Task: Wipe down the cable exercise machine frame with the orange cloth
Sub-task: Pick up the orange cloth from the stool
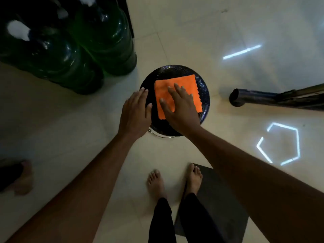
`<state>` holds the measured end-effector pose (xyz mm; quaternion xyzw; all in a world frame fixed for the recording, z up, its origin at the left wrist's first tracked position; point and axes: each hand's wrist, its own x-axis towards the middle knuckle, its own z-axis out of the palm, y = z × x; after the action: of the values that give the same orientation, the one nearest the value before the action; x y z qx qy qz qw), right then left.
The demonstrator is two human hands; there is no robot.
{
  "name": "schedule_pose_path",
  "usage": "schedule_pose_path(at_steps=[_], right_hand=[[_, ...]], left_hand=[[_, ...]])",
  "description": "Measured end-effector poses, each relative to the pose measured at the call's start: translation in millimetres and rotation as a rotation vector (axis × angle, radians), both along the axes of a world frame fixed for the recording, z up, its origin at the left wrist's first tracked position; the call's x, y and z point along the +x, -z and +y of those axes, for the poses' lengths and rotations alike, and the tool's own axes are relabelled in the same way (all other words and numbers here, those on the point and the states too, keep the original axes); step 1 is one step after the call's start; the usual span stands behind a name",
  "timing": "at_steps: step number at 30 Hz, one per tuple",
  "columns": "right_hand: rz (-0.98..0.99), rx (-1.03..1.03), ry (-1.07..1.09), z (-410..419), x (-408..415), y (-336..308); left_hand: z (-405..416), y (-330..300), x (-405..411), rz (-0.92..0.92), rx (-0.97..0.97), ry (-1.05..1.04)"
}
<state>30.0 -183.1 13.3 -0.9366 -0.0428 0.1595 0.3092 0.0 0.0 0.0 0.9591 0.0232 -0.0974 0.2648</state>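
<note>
Two bare forearms reach down from the 6 o'clock edge toward a round black stool [204, 88] standing on a pale tiled floor [184, 32]. At the picture's centre, the right hand [178, 109] lies flat on a folded orange cloth [177, 83], fingers straight and spread, palm covering the cloth's lower right part. That cloth sits on the stool's seat, with its wavy edge facing 3 o'clock. Just beside it, at 9 o'clock from the cloth, the left hand [135, 111] rests on the seat's rim with fingers straight and close together, holding nothing. A thin metal ring [161, 135] shows under the seat at its 6 o'clock side.

Below the hands, toward 6 o'clock, stand the person's two bare feet [156, 183] in black trousers, the right one on the corner of a dark mat [219, 199]. At 3 o'clock from the stool, well apart from it, a dark metal tube [259, 99] runs along the floor to the frame's edge. Large dark green bottles [108, 41] with white caps crowd the 10 to 11 o'clock corner. Another person's bare foot [22, 178] shows at 8 o'clock. White light reflections, one a line and one a hexagon, gleam on the tiles between 2 and 4 o'clock.
</note>
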Motion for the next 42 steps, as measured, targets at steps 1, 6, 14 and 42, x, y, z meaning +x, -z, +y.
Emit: schedule_pose_path(at_steps=[1, 6, 14, 42], right_hand=[[-0.023, -0.057, -0.020, 4, 3, 14], [-0.108, -0.279, -0.100, 10, -2, 52], [-0.185, -0.389, -0.050, 16, -1, 65], [-0.213, 0.100, 0.194, -120, -58, -185]], left_hand=[[3, 12, 5, 0.005, 0.000, 0.002], [6, 34, 8, 0.059, -0.010, 0.026], [10, 41, 7, 0.070, -0.057, 0.027], [-104, -195, -14, -0.008, -0.045, 0.302]])
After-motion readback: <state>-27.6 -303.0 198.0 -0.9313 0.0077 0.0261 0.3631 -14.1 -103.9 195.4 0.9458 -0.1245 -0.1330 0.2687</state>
